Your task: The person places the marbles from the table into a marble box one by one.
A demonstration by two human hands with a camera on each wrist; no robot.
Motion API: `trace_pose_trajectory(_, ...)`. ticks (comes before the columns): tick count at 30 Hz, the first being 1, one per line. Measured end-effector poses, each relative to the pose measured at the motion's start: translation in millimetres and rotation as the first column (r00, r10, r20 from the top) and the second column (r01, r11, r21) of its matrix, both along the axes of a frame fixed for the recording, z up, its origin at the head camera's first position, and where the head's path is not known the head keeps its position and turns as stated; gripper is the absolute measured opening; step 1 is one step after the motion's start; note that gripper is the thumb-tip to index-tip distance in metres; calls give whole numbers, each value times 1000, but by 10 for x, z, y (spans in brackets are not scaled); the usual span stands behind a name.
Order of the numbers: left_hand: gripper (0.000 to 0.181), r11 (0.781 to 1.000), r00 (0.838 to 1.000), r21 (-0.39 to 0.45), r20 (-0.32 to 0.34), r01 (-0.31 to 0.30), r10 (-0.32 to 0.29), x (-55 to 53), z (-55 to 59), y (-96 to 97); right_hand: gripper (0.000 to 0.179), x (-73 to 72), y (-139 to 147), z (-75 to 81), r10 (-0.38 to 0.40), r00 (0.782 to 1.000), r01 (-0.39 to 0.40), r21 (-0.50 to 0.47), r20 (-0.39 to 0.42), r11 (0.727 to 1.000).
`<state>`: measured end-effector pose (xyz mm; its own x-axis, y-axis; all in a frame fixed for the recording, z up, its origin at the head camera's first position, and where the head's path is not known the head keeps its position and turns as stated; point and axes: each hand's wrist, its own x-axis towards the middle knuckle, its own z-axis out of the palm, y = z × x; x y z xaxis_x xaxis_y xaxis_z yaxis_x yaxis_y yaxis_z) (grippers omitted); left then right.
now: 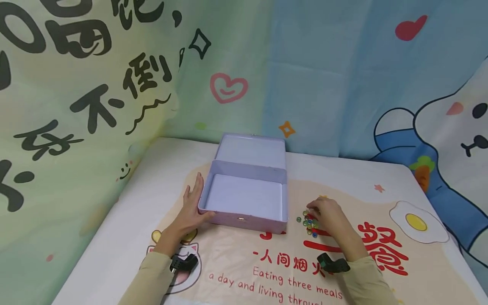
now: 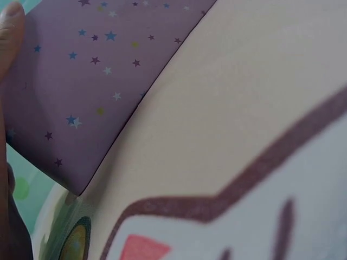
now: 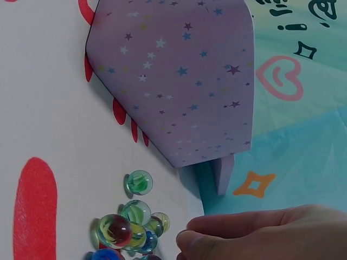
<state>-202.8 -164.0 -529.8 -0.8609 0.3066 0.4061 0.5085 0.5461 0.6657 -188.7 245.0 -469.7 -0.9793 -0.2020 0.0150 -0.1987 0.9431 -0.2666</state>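
Head view: the left hand (image 1: 192,212), fingers apart, touches the near-left corner of the open box (image 1: 244,222); a strip of tabletop (image 1: 294,198) separates its right edge from marbles (image 1: 305,223) beside the right hand (image 1: 331,215). Left wrist: the box's lower edge slants. Right wrist: thumb and forefinger meet near marbles; whether clamped on one, I cannot tell.

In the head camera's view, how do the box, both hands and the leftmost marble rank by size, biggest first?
1. Box
2. Left hand and right hand: too alike, and too differently posed, to rank
3. Leftmost marble
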Motion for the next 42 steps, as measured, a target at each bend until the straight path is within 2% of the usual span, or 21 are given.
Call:
trace_pose_trajectory(7, 119, 1000, 1000, -1, 1, 3, -3, 7, 4, -30, 19, -19, -21, -25, -16, 999, 16, -18, -33, 1000)
trace_pose_trajectory(23, 122, 1000, 1000, -25, 2, 3, -3, -3, 34, -28, 19, 25, -33, 0, -95, 995, 93, -69, -32, 993)
trace_pose_trajectory(35, 115, 999, 1000, -37, 23, 9, -8, 4, 19, -45, 19, 26, -46, 7, -102, 994, 97, -98, -49, 991)
trace_pose_trajectory(42, 114, 999, 999, -41, 32, 8, -7, 1, 15, -45, 17, 23, -57, 66, -76, 995, 69, -100, -67, 993)
